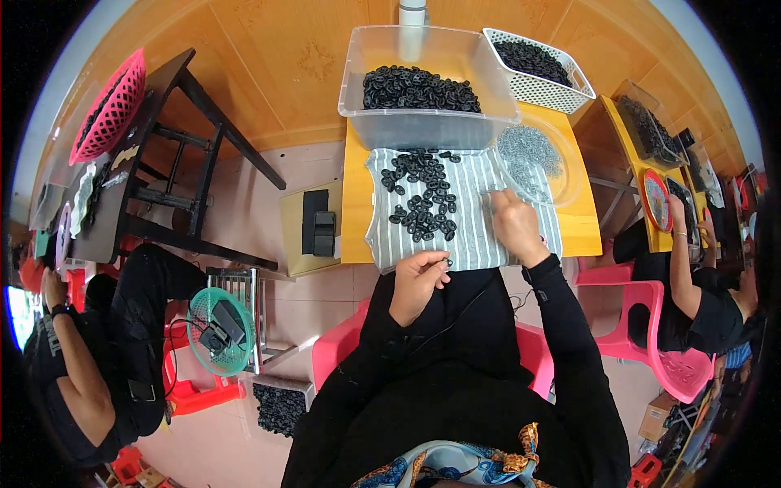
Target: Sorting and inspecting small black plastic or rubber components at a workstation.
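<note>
My left hand (pixel 416 286) is closed at the near edge of a grey-and-white striped cloth (pixel 476 236), pinching a small black oval piece (pixel 449 262) between thumb and fingertips. Farther right, my right hand (pixel 518 226) rests palm down over the cloth with its fingers curled together. Whatever those fingertips hold, if anything, is too small to make out. Loose black oval pieces (pixel 427 203), each with holes, lie scattered on the cloth beyond my left hand. Just past my right hand, a clear round tray (pixel 569 193) holds many small silvery metal parts (pixel 529 152).
A large clear bin (pixel 439 130) of black pieces stands at the table's back, beside a white perforated basket (pixel 575 99). Co-workers sit left and right, one on a pink chair (pixel 643 325). A dark table (pixel 154 122) and a green basket (pixel 244 346) are at left.
</note>
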`<act>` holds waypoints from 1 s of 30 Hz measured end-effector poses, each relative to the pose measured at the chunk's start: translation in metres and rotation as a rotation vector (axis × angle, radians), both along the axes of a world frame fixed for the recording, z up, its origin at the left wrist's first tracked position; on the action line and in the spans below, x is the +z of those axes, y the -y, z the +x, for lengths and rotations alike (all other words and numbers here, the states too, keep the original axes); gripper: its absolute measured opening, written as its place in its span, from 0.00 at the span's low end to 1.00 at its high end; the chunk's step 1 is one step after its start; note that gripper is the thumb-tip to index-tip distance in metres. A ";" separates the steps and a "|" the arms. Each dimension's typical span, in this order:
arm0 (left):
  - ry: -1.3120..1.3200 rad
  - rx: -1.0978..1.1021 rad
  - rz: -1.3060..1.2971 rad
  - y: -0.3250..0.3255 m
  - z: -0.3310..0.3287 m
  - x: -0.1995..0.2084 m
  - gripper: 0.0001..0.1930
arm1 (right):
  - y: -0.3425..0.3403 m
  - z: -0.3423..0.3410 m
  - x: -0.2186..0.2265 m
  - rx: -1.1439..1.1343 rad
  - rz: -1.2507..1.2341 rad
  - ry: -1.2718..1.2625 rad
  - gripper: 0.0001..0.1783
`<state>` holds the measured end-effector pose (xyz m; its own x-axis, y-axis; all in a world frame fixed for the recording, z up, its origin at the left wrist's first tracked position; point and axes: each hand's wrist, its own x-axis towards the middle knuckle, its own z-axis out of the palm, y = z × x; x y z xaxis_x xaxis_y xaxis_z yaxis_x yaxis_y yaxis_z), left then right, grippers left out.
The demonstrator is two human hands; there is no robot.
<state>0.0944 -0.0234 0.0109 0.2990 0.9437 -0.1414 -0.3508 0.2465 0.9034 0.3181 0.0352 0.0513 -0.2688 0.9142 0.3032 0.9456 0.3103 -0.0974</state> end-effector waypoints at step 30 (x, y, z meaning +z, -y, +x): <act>-0.059 0.004 0.088 0.004 0.003 0.000 0.12 | 0.062 -0.062 -0.005 -0.062 -0.720 -1.401 0.04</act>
<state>0.0978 -0.0274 0.0112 0.2891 0.9543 -0.0754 -0.2970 0.1643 0.9406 0.2561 -0.0265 0.0460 -0.1169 0.9691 -0.2171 -0.0092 -0.2197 -0.9755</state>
